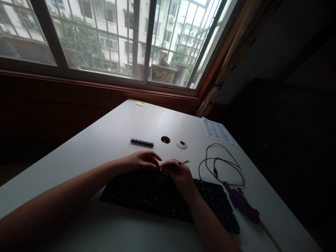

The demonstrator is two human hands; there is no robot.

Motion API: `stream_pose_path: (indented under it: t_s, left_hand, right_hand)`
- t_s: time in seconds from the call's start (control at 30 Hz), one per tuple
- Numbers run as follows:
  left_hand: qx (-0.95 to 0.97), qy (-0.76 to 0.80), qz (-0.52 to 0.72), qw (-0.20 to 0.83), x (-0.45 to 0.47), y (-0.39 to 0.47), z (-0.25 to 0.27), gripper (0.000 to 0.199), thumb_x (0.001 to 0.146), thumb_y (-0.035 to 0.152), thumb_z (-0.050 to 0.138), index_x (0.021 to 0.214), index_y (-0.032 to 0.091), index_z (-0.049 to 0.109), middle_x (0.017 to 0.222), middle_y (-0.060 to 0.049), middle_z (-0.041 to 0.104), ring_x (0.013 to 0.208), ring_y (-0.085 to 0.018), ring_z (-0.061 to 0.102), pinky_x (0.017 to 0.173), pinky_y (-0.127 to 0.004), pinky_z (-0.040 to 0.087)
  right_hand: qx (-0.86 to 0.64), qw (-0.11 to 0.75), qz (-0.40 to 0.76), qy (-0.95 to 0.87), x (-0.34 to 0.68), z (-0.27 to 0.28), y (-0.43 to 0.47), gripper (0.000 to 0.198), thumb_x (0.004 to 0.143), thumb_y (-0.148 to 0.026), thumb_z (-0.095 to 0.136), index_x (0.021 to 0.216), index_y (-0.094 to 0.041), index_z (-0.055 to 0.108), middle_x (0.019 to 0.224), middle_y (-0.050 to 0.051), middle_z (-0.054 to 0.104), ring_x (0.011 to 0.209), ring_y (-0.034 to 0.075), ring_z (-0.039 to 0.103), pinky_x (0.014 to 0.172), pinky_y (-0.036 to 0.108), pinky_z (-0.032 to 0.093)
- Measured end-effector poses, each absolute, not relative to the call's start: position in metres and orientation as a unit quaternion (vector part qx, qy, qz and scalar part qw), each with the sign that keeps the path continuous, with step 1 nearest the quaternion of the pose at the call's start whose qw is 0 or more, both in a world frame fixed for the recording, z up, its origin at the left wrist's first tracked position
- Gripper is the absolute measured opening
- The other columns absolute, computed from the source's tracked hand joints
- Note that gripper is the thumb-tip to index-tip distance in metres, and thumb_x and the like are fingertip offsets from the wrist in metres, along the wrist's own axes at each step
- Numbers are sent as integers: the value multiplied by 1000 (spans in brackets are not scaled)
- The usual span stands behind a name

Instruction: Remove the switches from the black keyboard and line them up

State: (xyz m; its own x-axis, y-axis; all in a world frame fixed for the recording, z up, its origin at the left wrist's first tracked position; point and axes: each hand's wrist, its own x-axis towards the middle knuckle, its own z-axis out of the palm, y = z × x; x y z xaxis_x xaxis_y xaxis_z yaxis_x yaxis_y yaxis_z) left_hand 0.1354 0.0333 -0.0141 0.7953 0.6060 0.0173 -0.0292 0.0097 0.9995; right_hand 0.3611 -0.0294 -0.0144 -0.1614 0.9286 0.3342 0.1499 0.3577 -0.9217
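Note:
A black keyboard (147, 190) lies across the desk under both hands. My right hand (181, 175) is closed around a slim pen (181, 162), whose metallic end points right and whose other end meets the keyboard's top edge. My left hand (143, 161) rests over the upper edge of the keyboard, close to the pen's tip. Its fingers are bent but apart, and I see nothing held between them. Beyond the hands, a straight row of several black keycaps (142, 142) sits on the desk. Shadow hides much of the keyboard's detail.
On the white desk (105, 140) are a cable hole (165, 140), its round cover (181, 144), a looped black cable (207, 159) and printed paper (217, 131). A purple-headed tool or brush (243, 204) lies right of the keyboard. A yellow note (140, 104) sticks near the far corner.

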Motion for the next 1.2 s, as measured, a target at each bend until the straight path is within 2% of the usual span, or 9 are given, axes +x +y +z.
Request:
stream_pose_path:
  t_s: [0.3,0.5,0.77,0.93,1.2]
  left_hand:
    - [673,196,231,675,136,33,-16,42,86,29,73,124,21,56,105,-8,69,97,-20,64,86,-34,48]
    - [691,208,231,652,135,30,-16,37,86,32,72,116,21,53,106,-7,67,98,-20,64,84,-35,49]
    - [711,192,232,635,137,23,-10,26,89,25,68,107,18,50,103,-7,65,96,-19,63,86,-36,49]
    - [728,188,227,619,138,22,-8,25,88,26,68,104,18,50,105,-8,64,99,-20,62,90,-38,49]
    - [770,210,222,561,137,20,-7,26,89,28,68,106,18,52,104,-7,64,97,-20,62,86,-35,50]
  right_hand:
    - [-406,491,393,-663,359,-7,-32,6,78,-28,75,83,-26,77,83,1,74,81,21,69,78,36,56]
    - [-400,491,423,-648,359,-10,-32,5,77,-26,76,82,-26,76,82,1,73,78,20,69,75,35,57]
    - [-375,481,444,-656,362,-14,-31,8,77,-23,77,84,-26,76,84,0,73,80,19,69,77,34,57]
    - [-376,483,440,-657,361,-15,-31,7,77,-25,77,84,-26,76,84,0,73,81,20,69,78,35,57]
    - [-385,479,452,-647,360,-10,-32,9,77,-28,77,84,-24,75,80,1,72,74,18,68,73,34,57]
